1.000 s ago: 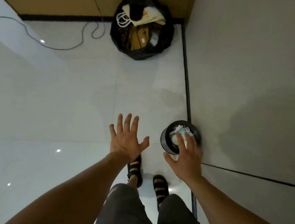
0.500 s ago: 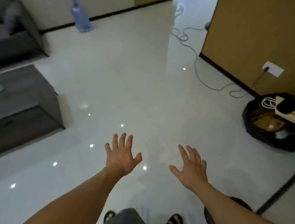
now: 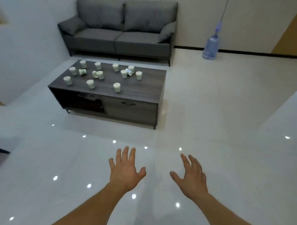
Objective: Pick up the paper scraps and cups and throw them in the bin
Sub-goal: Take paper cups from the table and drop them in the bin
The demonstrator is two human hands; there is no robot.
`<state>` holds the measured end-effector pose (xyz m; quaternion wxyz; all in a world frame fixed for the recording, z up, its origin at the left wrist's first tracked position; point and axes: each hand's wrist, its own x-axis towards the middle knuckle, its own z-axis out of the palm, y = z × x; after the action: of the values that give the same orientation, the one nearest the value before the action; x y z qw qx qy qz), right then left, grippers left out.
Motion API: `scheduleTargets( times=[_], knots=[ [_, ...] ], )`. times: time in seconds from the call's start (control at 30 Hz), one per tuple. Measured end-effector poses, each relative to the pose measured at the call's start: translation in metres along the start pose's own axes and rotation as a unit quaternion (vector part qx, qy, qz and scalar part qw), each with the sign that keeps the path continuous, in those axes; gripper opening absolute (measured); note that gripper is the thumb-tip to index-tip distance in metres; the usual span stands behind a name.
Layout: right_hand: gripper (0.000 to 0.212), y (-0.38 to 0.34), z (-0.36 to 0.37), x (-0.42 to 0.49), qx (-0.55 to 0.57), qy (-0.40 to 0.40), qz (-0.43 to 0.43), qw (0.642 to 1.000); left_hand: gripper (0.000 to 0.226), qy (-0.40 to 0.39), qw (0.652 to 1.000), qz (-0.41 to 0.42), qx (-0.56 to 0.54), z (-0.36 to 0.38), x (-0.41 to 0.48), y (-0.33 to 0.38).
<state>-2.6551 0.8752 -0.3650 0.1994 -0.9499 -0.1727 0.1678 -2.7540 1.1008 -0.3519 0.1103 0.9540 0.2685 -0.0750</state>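
Newly in view: table (image 3: pixel 148 80), fourteen cups (image 3: pixel 117 87); left hand (image 3: pixel 126 172), right hand (image 3: pixel 192 178) empty.

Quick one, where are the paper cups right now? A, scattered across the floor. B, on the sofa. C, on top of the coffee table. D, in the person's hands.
C: the paper cups sit scattered on top of the coffee table, most upright and a few tipped over, while the left hand and right hand are spread open and hold nothing.
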Motion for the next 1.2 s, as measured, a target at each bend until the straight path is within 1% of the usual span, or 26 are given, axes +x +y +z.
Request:
scheduleTargets(
  times=[0.07,0.17,0.27,0.37,0.47,0.67,0.9,1.03,1.2],
  knots=[
    [0.081,-0.034,0.003,0.028,-0.002,0.007,-0.030,1.000,0.085,0.009,1.000,-0.020,-0.012,-0.011,0.019,-0.027],
    [0.081,-0.068,0.003,0.072,-0.016,0.004,-0.055,0.998,0.085,0.015,0.999,-0.041,-0.029,-0.021,0.056,-0.050],
    [0.081,-0.094,0.007,0.118,-0.029,-0.010,-0.081,0.996,0.085,0.029,0.997,-0.056,-0.034,-0.023,0.096,-0.061],
    [0.081,-0.121,0.008,0.182,-0.054,-0.020,-0.107,0.993,0.085,0.038,0.996,-0.071,-0.034,-0.036,0.152,-0.074],
    [0.080,-0.149,0.006,0.246,-0.068,-0.028,-0.135,0.988,0.085,0.043,0.993,-0.103,-0.024,-0.053,0.202,-0.088],
    [0.079,-0.211,-0.007,0.358,-0.072,-0.054,-0.196,0.977,0.084,0.055,0.987,-0.149,-0.027,-0.082,0.291,-0.105],
    [0.081,-0.266,-0.009,0.461,-0.101,-0.087,-0.223,0.966,0.084,0.035,0.983,-0.178,-0.042,-0.098,0.376,-0.140],
    [0.082,-0.303,0.000,0.528,-0.110,-0.100,-0.214,0.965,0.084,0.015,0.986,-0.157,-0.049,-0.103,0.445,-0.175],
    [0.084,-0.360,0.001,0.609,-0.115,-0.090,-0.183,0.972,0.087,0.034,0.989,-0.129,-0.063,-0.131,0.549,-0.227]
  ],
)
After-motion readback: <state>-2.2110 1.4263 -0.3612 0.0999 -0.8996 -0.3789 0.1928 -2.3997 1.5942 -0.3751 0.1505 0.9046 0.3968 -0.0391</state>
